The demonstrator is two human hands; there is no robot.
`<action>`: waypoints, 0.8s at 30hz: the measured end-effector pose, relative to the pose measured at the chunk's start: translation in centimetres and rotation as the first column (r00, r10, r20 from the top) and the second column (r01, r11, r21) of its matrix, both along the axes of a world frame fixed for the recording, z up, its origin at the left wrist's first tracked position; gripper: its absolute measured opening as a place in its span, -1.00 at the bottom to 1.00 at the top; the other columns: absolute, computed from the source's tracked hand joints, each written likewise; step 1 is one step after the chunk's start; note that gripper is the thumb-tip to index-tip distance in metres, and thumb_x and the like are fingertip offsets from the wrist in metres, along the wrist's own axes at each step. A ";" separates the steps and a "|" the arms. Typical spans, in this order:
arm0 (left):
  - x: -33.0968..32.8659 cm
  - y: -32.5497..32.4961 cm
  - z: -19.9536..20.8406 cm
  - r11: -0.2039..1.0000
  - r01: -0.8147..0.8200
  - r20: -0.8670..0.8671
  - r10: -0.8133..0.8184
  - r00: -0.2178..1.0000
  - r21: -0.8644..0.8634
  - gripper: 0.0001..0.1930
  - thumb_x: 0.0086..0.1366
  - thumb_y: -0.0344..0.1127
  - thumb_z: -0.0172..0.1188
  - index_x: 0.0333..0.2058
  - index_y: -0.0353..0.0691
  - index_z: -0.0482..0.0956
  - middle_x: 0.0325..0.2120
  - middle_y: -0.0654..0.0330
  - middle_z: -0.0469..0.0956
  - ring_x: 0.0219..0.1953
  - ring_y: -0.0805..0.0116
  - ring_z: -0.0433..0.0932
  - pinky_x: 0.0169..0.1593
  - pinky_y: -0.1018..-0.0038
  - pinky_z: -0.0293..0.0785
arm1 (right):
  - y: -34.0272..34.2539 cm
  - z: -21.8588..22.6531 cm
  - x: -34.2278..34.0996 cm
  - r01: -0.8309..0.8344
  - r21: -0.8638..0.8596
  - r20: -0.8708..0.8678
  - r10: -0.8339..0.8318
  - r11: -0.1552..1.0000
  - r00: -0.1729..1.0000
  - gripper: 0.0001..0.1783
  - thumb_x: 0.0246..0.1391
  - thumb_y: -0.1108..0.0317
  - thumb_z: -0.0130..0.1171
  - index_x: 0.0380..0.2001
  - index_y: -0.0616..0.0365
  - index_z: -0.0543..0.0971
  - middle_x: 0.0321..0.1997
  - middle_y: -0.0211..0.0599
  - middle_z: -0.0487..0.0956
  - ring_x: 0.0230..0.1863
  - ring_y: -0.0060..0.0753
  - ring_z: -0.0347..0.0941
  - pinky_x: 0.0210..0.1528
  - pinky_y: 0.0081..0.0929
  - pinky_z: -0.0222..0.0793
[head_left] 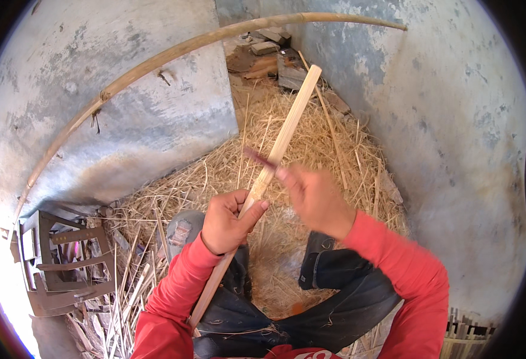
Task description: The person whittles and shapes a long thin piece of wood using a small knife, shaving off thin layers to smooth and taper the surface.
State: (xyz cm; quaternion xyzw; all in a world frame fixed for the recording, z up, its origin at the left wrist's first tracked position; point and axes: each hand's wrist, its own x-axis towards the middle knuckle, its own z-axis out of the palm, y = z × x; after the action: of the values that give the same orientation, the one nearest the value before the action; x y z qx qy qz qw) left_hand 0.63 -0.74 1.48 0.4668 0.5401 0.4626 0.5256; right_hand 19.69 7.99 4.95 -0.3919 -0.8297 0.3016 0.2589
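Observation:
A long, flat strip of pale split bamboo [293,122] slants from beside my lap up to the far right. My left hand [230,221] is closed around its lower middle, with the thumb lying along the face. Above that grip, my right hand [320,197] is smeared by motion but its fingers are closed. From it a narrow, dark reddish knife [259,158] crosses the strip. The handle is hidden inside the hand. The strip's lower end passes over my leg in dark jeans [334,311].
Bamboo shavings [197,173] heap over the floor between two worn walls. A long bamboo pole [173,52] arches across the left wall. Broken bricks [265,48] lie in the far corner. A broken brown plastic chair [71,263] stands at left, beside thin strips [132,293].

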 end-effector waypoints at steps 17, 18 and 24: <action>0.2 0.1 0.3 0.998 -0.054 0.025 0.053 0.998 0.031 -0.80 0.36 -0.33 0.36 -0.24 -0.40 0.70 -0.67 0.36 0.50 -0.71 0.69 0.37 -0.64 0.66 0.20 | 0.6 0.4 -0.7 0.044 0.055 -0.077 -0.039 0.998 0.996 -0.54 0.43 0.09 0.01 -0.38 0.29 0.59 -0.71 0.05 0.44 -0.67 0.12 0.45 -0.58 -0.07 0.30; 0.3 0.0 0.0 0.996 -0.058 0.036 0.056 0.998 0.061 -0.81 0.35 -0.34 0.36 -0.25 -0.40 0.71 -0.66 0.35 0.51 -0.70 0.69 0.37 -0.64 0.66 0.20 | 0.4 0.3 -0.7 0.037 0.064 -0.055 -0.033 0.997 0.998 -0.54 0.43 0.09 0.01 -0.39 0.29 0.59 -0.71 0.05 0.44 -0.67 0.11 0.46 -0.58 -0.07 0.30; 0.2 -0.3 -0.5 0.991 -0.105 -0.152 0.117 0.981 0.082 -0.82 0.32 -0.33 0.35 -0.29 -0.37 0.74 -0.65 0.35 0.54 -0.56 0.68 0.41 -0.48 0.58 0.35 | 2.3 1.1 -0.7 0.131 -0.047 -0.081 -0.134 0.990 0.988 -0.50 0.47 0.09 -0.04 -0.40 0.33 0.55 -0.70 0.00 0.36 -0.69 -0.19 0.32 -0.55 -0.23 0.22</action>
State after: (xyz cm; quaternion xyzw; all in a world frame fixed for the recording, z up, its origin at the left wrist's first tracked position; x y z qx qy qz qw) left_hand 0.80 -1.07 1.01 0.4898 0.5875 0.4728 0.4375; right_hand 19.00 10.25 6.09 -0.4385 -0.7837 0.3172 0.3049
